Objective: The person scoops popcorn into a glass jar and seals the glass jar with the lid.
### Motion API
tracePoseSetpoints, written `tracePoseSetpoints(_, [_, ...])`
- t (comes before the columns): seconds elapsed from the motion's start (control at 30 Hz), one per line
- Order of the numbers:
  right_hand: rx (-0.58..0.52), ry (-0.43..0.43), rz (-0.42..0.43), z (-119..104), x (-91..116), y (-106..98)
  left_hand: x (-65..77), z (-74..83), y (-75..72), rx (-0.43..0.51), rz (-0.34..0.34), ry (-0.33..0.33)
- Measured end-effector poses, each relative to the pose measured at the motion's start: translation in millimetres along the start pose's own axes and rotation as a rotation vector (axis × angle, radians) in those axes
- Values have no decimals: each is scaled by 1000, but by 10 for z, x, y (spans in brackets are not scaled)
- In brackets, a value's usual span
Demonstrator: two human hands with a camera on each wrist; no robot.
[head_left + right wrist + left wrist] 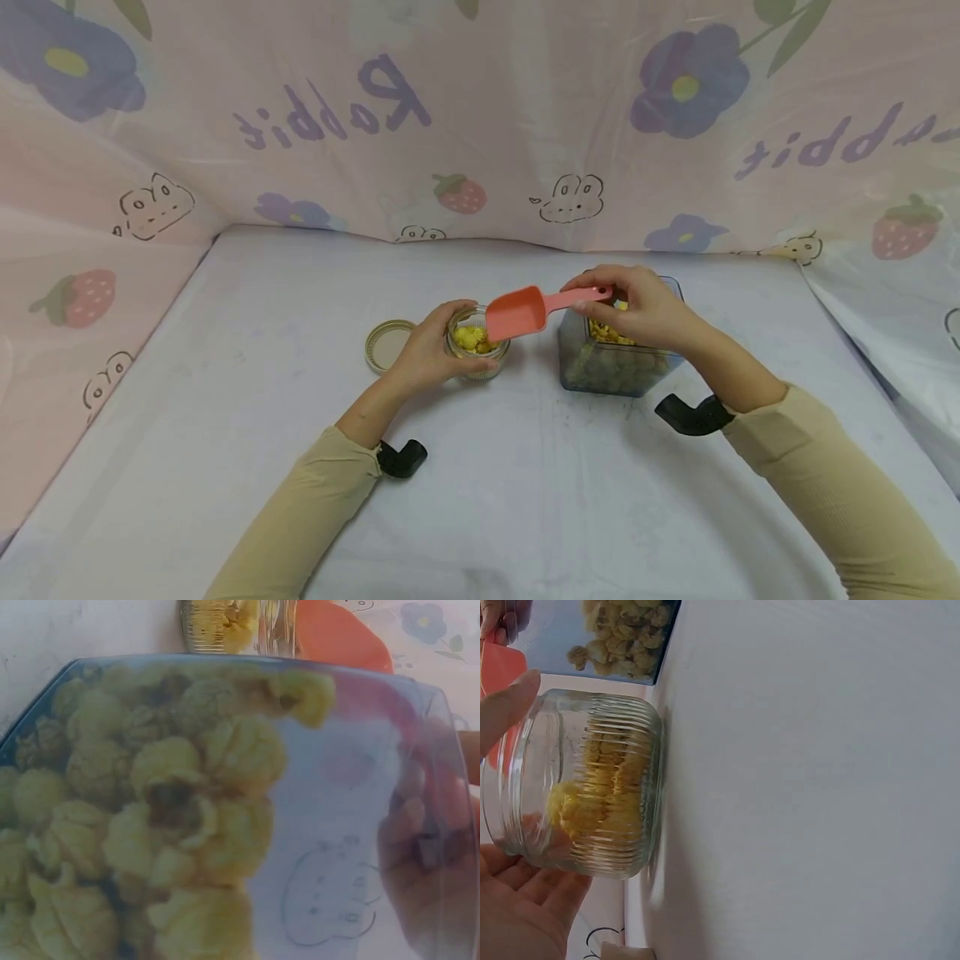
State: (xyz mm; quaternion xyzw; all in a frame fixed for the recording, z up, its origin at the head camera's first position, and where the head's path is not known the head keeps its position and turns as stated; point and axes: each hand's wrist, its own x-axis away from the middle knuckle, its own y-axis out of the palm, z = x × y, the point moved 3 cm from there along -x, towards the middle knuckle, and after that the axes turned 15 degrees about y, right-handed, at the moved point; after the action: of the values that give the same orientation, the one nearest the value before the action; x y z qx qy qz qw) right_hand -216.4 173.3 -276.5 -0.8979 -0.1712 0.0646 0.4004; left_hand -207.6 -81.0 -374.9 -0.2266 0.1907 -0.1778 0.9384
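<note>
My left hand [433, 350] grips a clear ribbed glass jar [622, 787] that stands on the table, thumb on one side and fingers on the other. Yellow popcorn [604, 802] fills part of the jar. In my right hand [637, 307] is the handle of a coral-pink scoop [517, 313], whose tilted blade reaches over the jar's mouth. No popcorn shows on the part of the blade in view. Below the right hand stands a bluish see-through square container [611, 372], with popcorn [180, 810] inside it.
A round gold-rimmed lid [387, 345] lies on the table just left of the jar, partly behind my left hand. The white-covered table [480, 517] meets a printed curtain [495, 125] at the back and sides.
</note>
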Motion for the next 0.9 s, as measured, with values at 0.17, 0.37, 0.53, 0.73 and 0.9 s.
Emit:
tracePoseSetpoints(0.17, [-33,-11,20,73,29,-20,-5,17,10,-10,-28,-1])
tracePoseSetpoints(0.37, [-165,17,-8,175,101,-90,2,44,8,-40,-58,1])
tracePoseSetpoints(0.53, [-253,26,-7,258,161,-170,-18,81,5,-70,-81,11])
tracePoseSetpoints(0.73, [-300,57,57,351,237,-274,-72,192,19,-111,-88,23])
tracePoseSetpoints(0.9, [-346,53,104,410,290,-346,-158,339,33,-122,-19,76])
